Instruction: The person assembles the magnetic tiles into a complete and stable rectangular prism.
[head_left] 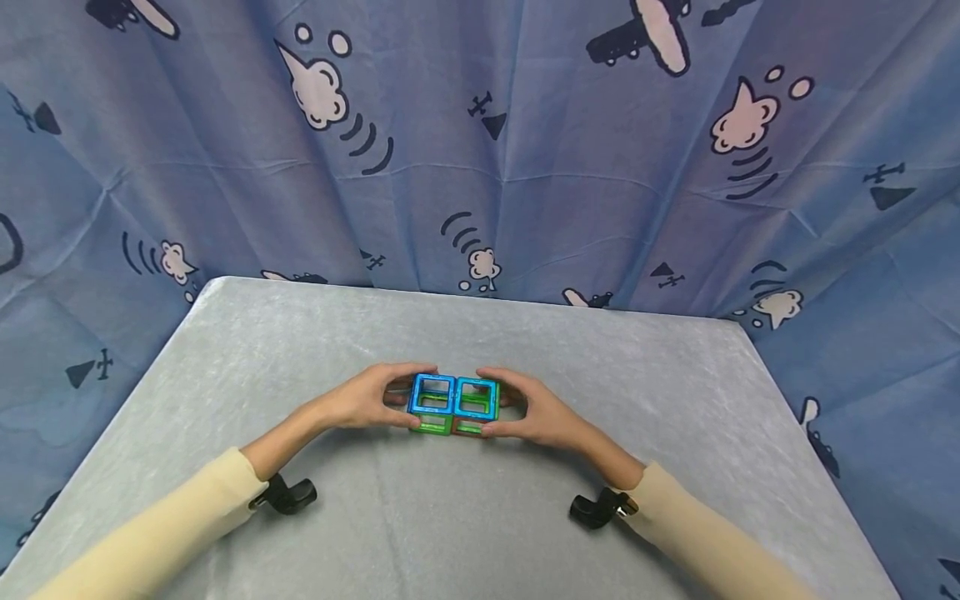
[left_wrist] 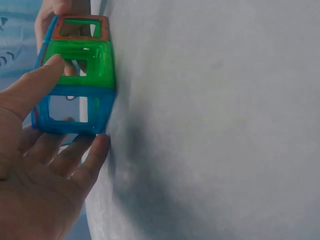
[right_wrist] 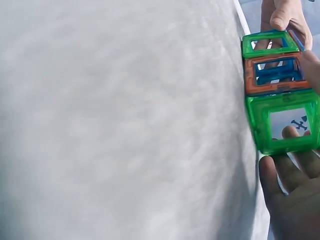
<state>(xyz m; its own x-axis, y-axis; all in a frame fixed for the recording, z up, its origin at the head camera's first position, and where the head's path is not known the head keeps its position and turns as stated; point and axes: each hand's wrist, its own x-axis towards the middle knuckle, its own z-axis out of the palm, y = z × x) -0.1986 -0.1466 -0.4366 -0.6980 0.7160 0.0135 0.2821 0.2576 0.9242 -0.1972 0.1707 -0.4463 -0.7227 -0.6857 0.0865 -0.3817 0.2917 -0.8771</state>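
Two cubes built of see-through magnetic tiles stand side by side on the grey table, touching each other. In the head view the left cube (head_left: pixel 435 409) and the right cube (head_left: pixel 476 414) both have blue top tiles. My left hand (head_left: pixel 363 400) holds the left cube, thumb on its green front tile (left_wrist: pixel 100 65) and fingers around the far side and blue end tile (left_wrist: pixel 100 107). My right hand (head_left: pixel 547 414) holds the right cube, thumb near its orange-red front tile (right_wrist: pixel 250 75) and fingers by the green end tile (right_wrist: pixel 261 120).
A pale grey cloth covers the table (head_left: pixel 450 517). Behind and around it hangs a blue patterned curtain (head_left: pixel 480 183). Black wrist mounts sit on the left wrist (head_left: pixel 288 496) and the right wrist (head_left: pixel 596 508), below cream sleeves.
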